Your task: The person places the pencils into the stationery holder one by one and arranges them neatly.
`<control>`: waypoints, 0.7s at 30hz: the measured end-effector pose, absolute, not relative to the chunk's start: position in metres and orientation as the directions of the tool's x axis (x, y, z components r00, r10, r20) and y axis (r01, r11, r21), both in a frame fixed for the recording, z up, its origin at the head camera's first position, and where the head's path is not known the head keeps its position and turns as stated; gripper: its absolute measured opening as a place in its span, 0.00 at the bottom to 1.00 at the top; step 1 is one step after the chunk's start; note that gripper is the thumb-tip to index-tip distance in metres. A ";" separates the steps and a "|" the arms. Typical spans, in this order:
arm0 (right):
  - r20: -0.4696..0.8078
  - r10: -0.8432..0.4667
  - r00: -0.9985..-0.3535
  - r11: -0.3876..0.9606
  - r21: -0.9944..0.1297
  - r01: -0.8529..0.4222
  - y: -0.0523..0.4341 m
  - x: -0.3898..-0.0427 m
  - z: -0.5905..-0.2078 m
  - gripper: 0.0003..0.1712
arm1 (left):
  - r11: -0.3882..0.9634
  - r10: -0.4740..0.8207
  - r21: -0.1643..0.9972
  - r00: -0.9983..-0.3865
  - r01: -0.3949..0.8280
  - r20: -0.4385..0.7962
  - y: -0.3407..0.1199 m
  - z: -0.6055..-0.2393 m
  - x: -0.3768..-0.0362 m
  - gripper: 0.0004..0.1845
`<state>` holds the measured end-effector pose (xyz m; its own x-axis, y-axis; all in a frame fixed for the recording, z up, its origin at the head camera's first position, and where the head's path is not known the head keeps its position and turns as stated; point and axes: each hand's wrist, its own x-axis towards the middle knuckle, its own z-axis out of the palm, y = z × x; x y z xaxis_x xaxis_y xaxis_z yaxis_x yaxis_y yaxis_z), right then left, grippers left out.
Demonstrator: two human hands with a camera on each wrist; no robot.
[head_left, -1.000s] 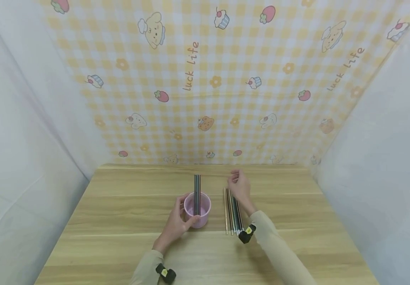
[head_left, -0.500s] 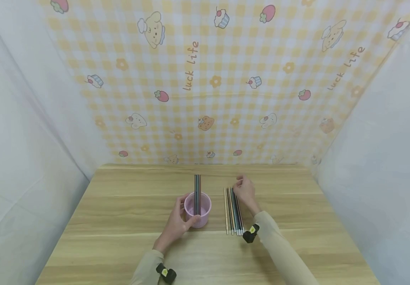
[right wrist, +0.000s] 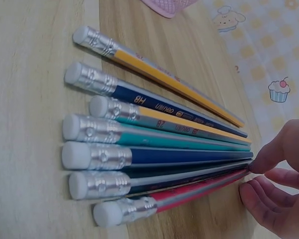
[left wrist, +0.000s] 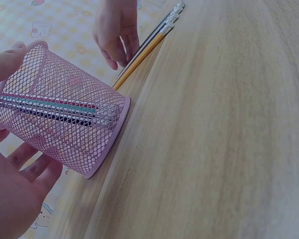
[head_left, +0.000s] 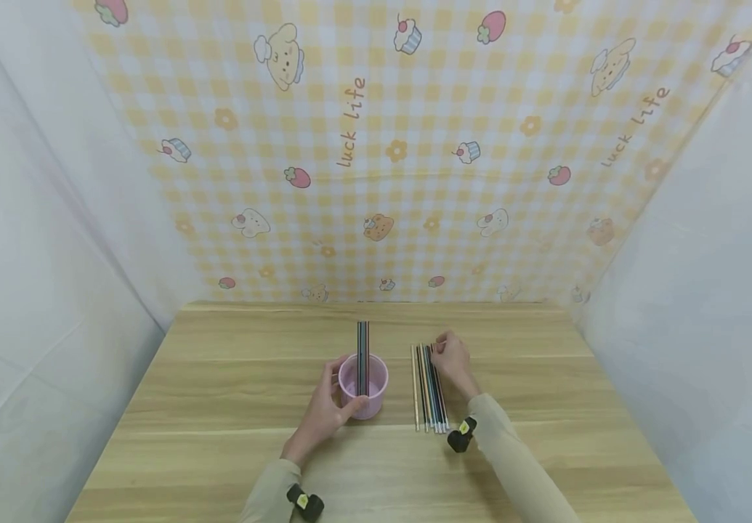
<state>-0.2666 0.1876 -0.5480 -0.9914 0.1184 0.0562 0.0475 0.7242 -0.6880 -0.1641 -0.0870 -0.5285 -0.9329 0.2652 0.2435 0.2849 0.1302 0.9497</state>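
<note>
On the wooden table, the right hand hides the pencils' tips.

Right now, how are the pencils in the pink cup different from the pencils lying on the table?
The pencils in the cup stand upright inside the pink mesh cup; the pencils on the table lie flat in a row. The cup holds few; the row has seven. The left hand holds the cup; the right hand touches the row's tips.

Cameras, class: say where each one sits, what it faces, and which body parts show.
Head: above, facing down at the wooden table; both hands and sleeves show.
Left wrist: low beside the pink mesh cup; left hand holds it.
Right wrist: at table level facing the pencils; fingers touch their tips.
Shared: the pencils and the cup appear in all three views.
</note>
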 end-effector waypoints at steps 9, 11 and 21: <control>0.051 0.118 -0.992 0.766 -0.640 0.058 0.191 -0.266 -0.550 0.19 | 0.143 0.261 0.949 -0.935 0.282 0.239 -0.087 -0.528 -0.164 0.43; 0.032 0.117 -0.993 0.772 -0.632 0.071 0.191 -0.267 -0.551 0.19 | 0.147 0.260 0.948 -0.936 0.281 0.237 -0.087 -0.527 -0.164 0.43; 0.015 0.087 -0.996 0.826 -0.560 0.064 0.190 -0.268 -0.549 0.11 | 0.147 0.259 0.947 -0.935 0.286 0.243 -0.087 -0.527 -0.164 0.43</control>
<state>-0.2677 0.1903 -0.5494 -0.9961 0.0871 0.0152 0.0637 0.8261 -0.5598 -0.1637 -0.0871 -0.5271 -0.9350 0.2585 0.2427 0.2864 0.1472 0.9467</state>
